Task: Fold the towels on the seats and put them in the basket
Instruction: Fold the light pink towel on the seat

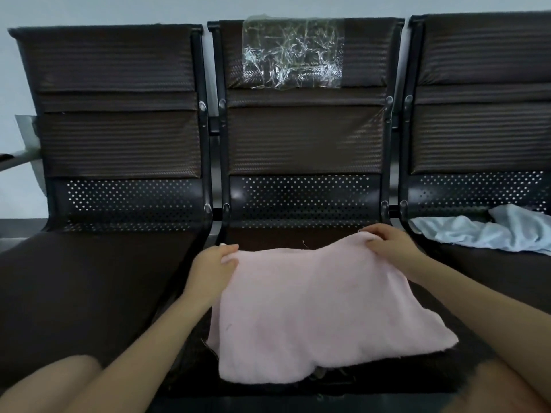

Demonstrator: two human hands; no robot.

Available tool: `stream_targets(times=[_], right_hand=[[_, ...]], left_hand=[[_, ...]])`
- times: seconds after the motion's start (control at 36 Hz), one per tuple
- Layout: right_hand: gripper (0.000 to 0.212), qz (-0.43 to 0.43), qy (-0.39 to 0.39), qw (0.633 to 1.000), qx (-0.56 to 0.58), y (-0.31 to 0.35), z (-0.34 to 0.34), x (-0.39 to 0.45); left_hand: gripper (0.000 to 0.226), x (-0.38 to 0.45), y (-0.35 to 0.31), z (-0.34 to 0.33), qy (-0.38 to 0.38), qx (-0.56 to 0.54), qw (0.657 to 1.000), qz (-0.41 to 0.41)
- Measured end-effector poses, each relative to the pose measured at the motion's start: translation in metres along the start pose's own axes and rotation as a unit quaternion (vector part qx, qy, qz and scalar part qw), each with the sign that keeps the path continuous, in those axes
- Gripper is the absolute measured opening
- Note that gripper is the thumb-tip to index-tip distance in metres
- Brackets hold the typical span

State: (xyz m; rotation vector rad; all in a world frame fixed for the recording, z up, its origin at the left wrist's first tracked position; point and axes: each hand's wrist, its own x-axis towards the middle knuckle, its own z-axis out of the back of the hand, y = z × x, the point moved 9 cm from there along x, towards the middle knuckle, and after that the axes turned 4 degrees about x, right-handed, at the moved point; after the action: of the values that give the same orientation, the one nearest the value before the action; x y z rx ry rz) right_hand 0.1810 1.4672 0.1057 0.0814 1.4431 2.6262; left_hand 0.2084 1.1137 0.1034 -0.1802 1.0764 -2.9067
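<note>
Nearest the camera, the pink towel (322, 311) lies spread over the middle seat (268, 236) of a row of dark seats, its near edge hanging toward the front lip of the seat and its surface mostly flat with a few soft ripples. It looks to be either a single layer or one early fold; the thickness cannot be told from here. At its far edge both hands are at work: the left hand (213, 268) pinches the far left corner, thumb and fingers curled on the cloth, and the right hand (387, 242) grips the far right corner, fingers bent over a small raised hump of fabric. Judged from this, the folding of this towel is under way but not finished, since it is still a broad sheet and not a compact stack. To the right, a little farther off, a pale blue towel (495, 231) lies crumpled and unfolded on the right seat (477, 263), touching the base of its backrest; that one is still to be done. The left seat (89, 263) holds no towel. Farther back, a sheet of crinkled clear plastic (292, 52) is stuck to the middle backrest. No basket shows in view, so nothing can be said of what it already holds; the placing step remains for at least these two towels.
</note>
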Motion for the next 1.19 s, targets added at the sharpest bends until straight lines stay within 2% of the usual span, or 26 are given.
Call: stream_targets(times=[0.19, 0.33, 0.44, 0.53, 0.64, 0.75, 0.89, 1.03, 1.19], right_hand=[[0.036, -0.01, 0.025, 0.998, -0.054, -0.013, -0.036, 0.029], [0.037, -0.032, 0.03, 0.996, -0.081, -0.034, -0.052, 0.052], [0.034, -0.076, 0.073, 0.985, -0.135, -0.064, -0.069, 0.056], [0.026, -0.07, 0.072, 0.988, -0.115, -0.067, -0.068, 0.058], [0.009, -0.031, 0.033, 0.995, -0.087, -0.054, -0.058, 0.058], [0.014, -0.004, -0.008, 0.998, -0.057, -0.046, -0.048, 0.059], [0.019, 0.002, 0.059, 0.984, -0.169, -0.058, -0.064, 0.058], [0.01, -0.01, 0.077, 0.988, -0.132, -0.055, -0.068, 0.056], [0.012, -0.021, 0.079, 0.988, -0.13, -0.058, -0.065, 0.055]], left_hand=[[0.042, 0.009, 0.024, -0.024, 0.045, 0.108, 0.993, 0.003], [0.045, 0.016, 0.053, -0.039, 0.095, 0.121, 0.988, 0.022], [0.052, 0.026, 0.06, -0.05, 0.122, 0.134, 0.983, 0.022], [0.061, 0.033, 0.061, -0.056, 0.134, 0.121, 0.983, 0.033], [0.063, 0.037, 0.063, -0.052, 0.109, 0.07, 0.99, 0.055], [0.056, 0.035, 0.067, -0.047, 0.079, 0.024, 0.993, 0.08], [0.049, 0.02, 0.066, -0.037, 0.058, -0.003, 0.994, 0.095], [0.045, 0.033, 0.056, -0.01, 0.036, 0.002, 0.997, 0.068], [0.047, 0.072, 0.035, -0.007, 0.051, 0.058, 0.997, 0.023]])
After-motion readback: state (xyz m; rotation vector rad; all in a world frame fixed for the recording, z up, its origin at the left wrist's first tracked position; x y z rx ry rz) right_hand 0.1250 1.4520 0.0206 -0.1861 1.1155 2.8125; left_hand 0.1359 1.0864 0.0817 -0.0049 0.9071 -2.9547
